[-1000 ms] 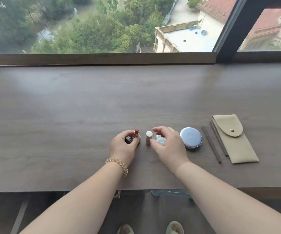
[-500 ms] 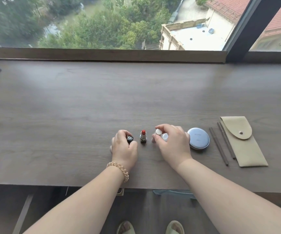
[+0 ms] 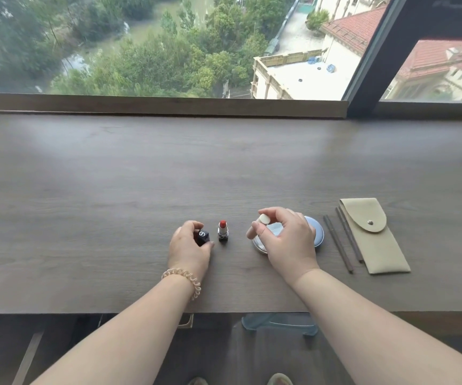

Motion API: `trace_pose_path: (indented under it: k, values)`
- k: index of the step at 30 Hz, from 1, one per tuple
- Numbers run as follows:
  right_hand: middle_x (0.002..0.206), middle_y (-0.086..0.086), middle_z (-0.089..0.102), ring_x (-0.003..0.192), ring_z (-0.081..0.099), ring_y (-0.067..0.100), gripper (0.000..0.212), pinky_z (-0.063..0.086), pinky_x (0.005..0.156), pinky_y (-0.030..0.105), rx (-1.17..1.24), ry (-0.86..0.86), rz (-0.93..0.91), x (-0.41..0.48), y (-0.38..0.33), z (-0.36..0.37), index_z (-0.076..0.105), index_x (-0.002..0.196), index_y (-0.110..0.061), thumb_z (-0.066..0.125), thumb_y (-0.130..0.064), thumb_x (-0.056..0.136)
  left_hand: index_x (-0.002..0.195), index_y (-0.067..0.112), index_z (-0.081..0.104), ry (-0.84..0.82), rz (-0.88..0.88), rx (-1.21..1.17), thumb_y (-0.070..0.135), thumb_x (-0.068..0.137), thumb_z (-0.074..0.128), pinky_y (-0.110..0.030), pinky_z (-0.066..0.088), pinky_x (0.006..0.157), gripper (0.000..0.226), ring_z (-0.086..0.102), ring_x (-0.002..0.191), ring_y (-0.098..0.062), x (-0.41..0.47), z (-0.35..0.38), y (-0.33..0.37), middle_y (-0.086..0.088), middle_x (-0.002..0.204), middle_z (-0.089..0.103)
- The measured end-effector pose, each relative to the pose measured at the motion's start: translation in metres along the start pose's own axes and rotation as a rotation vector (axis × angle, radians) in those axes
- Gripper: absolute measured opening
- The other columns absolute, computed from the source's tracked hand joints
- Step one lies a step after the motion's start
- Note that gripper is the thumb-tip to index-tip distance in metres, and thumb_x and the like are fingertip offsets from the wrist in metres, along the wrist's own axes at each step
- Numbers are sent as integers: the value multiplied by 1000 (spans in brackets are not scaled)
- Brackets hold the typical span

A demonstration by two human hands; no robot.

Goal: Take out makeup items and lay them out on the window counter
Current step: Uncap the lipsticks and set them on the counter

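Observation:
An uncapped red lipstick (image 3: pixel 223 231) stands upright on the wooden counter (image 3: pixel 141 176). Just left of it my left hand (image 3: pixel 189 245) grips its black cap (image 3: pixel 203 237), which rests on the counter. My right hand (image 3: pixel 284 241) holds a small beige stick with a white top (image 3: pixel 260 223), tilted, lifted above the counter. Under and behind that hand lies a round pale-blue compact (image 3: pixel 314 234), partly hidden. Two thin brown pencils (image 3: pixel 341 240) lie beside a beige snap pouch (image 3: pixel 374 234) at the right.
A raised sill (image 3: pixel 160 107) and window glass close the counter's far side, with a dark frame post (image 3: pixel 374 56) at the right. The counter's front edge runs just below my wrists. A bluish object (image 3: pixel 280 325) sits under the counter.
My left hand set the lipstick upright and kept the black cap to its left. My right hand lifted and tilted the beige stick, shifting right over the compact.

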State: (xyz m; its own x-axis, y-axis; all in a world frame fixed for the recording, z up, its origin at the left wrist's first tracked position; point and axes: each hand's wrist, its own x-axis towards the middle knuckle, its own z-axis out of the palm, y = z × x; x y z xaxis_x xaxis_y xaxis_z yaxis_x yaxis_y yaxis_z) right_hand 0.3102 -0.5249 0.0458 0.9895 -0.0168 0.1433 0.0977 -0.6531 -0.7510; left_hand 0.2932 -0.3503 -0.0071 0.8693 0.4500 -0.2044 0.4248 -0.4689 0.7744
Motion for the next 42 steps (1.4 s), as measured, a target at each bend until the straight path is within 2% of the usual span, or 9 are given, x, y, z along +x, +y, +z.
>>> trace_pose_path:
  k: [5, 8, 13, 18, 26, 29, 34, 38, 42]
  values:
    - [77, -19, 70, 95, 51, 0, 7, 31, 97, 36, 60, 22, -46, 3, -28, -24, 60, 75, -32, 63, -38, 77, 137, 27, 30, 76, 29, -70, 26, 68, 74, -40, 41, 101, 81, 46, 115, -19, -18, -20, 25, -1, 126, 42]
    - [62, -24, 68, 90, 55, 0, 16, 34, 99, 38, 100, 0, -84, 7, -54, -40, 53, 69, -31, 60, -44, 75, 126, 22, 42, 246, 213, -244, 35, 67, 60, -45, 41, 99, 63, 49, 107, -19, -31, -39, 63, 4, 116, 47]
    - [66, -29, 64, 73, 61, 2, 20, 46, 88, 48, 254, -3, -51, 17, -83, -52, 60, 66, -32, 63, -52, 69, 87, 26, 65, -228, 378, -303, 54, 71, 57, -51, 52, 77, 33, 62, 78, -12, -46, -59, 117, 9, 80, 68]
    - [57, -12, 64, 70, 61, 13, 32, 46, 90, 50, 303, -113, 141, 30, -81, -67, 67, 63, -27, 58, -58, 68, 79, 14, 67, -200, 308, -387, 36, 85, 66, -36, 43, 60, 22, 46, 61, -18, -55, -68, 142, -7, 67, 54]
    - [76, 7, 73, 68, 51, 26, 64, 44, 86, 48, 173, -338, 136, 42, -99, -80, 62, 41, -28, 30, -69, 80, 61, 5, 53, -198, 370, -308, 36, 95, 50, -24, 22, 42, 46, 24, 39, -9, -52, -78, 163, 8, 49, 61]
    - [84, 2, 74, 81, 56, 22, 66, 39, 89, 42, -45, -206, -77, 40, -92, -76, 76, 76, -26, 19, -57, 89, 64, 9, 68, -180, 283, -262, 36, 96, 46, -25, 24, 43, 48, 28, 35, -7, -50, -76, 170, 10, 43, 54]
    - [46, -6, 44, 58, 48, 24, 50, 25, 72, 33, -296, 213, -509, 28, -77, -73, 37, 49, -23, 27, -48, 91, 64, 8, 62, -340, -16, -377, 36, 95, 46, -23, 22, 41, 45, 28, 40, -13, -56, -74, 167, -1, 47, 33]
    - [48, -7, 49, 59, 51, 15, 64, 28, 73, 31, -88, -149, -339, 32, -67, -75, 64, 60, -36, 16, -68, 87, 83, 1, 69, -378, -16, -369, 41, 96, 46, -22, 24, 42, 48, 27, 37, -9, -53, -74, 160, 7, 41, 32]
    - [62, -5, 54, 59, 47, 11, 38, 40, 64, 30, 206, -375, -162, 36, -63, -76, 63, 77, -11, 54, -46, 89, 88, 8, 74, -395, -11, -388, 43, 95, 46, -21, 22, 40, 45, 24, 38, -8, -48, -76, 153, 10, 40, 29]
